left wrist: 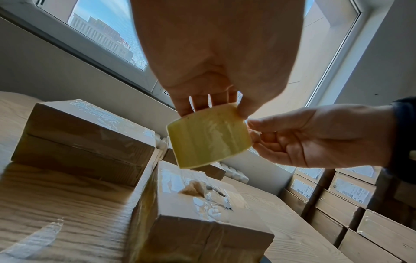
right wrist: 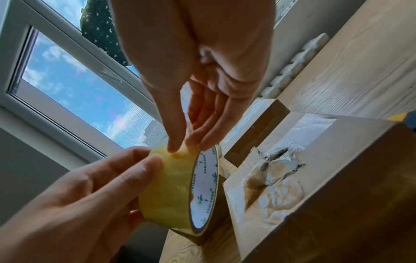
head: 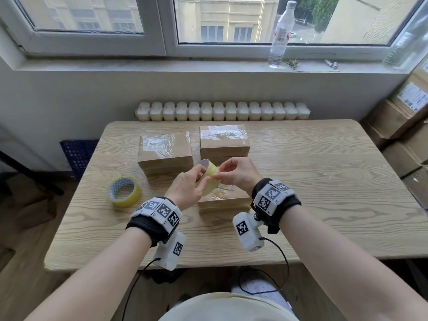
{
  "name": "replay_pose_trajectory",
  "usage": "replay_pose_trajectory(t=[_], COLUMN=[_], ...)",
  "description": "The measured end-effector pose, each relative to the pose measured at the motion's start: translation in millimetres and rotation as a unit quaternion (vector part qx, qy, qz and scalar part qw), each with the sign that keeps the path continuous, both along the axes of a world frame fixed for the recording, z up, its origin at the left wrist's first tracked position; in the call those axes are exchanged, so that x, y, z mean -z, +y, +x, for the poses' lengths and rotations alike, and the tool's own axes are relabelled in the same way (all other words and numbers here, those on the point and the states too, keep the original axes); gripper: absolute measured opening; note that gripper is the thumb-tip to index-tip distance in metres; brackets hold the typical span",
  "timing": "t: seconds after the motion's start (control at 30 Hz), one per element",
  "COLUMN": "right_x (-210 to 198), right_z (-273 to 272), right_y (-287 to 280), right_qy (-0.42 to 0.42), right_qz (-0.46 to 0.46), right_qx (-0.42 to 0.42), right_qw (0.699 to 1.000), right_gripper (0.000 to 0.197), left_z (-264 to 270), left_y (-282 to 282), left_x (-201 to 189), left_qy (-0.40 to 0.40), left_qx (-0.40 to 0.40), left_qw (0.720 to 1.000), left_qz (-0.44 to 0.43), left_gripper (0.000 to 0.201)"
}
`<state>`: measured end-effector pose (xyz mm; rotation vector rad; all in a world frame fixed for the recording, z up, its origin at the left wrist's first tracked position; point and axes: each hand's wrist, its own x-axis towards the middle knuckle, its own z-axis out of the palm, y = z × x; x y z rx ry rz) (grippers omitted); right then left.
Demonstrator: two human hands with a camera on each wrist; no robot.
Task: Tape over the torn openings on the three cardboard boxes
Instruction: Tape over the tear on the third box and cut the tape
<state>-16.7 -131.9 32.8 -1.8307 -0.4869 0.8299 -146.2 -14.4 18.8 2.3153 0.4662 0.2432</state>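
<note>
My left hand grips a yellowish roll of clear tape in the air over the near cardboard box. My right hand pinches the tape's loose end on the roll's outer face, thumb against fingertips. The near box's top has a crumpled torn opening under old clear tape, also seen in the left wrist view. Two more boxes stand behind, one at back left and one at back right, both with shiny tape across their tops.
A second tape roll lies flat on the wooden table to the left of my hands. A radiator runs behind the table. Stacked cartons stand at the right, and a bottle is on the windowsill.
</note>
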Motion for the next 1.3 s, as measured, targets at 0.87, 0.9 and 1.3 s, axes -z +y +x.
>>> replay_pose_trajectory(t=[0.87,0.9,1.3], right_x=[-6.7,-8.0,0.6], right_z=[-4.0,-5.3,9.5], right_y=[1.7,1.7,-7.3], right_qy=[-0.014,-0.017,-0.053], right_qz=[0.013,0.018,0.027], right_qx=[0.026,0.034,0.112], right_qw=[0.999,0.999,0.992], right_gripper=[0.007,0.007,0.011], left_z=[-15.8,-16.2,-14.2], left_y=[18.7,19.8,42.7], left_x=[3.2,3.9,2.0], left_qy=[0.083,0.077,0.066], left_qx=[0.031,0.02,-0.026], left_qw=[0.989,0.99,0.985], left_qz=[-0.116,-0.115,-0.155], left_gripper=[0.035,0.036,0.04])
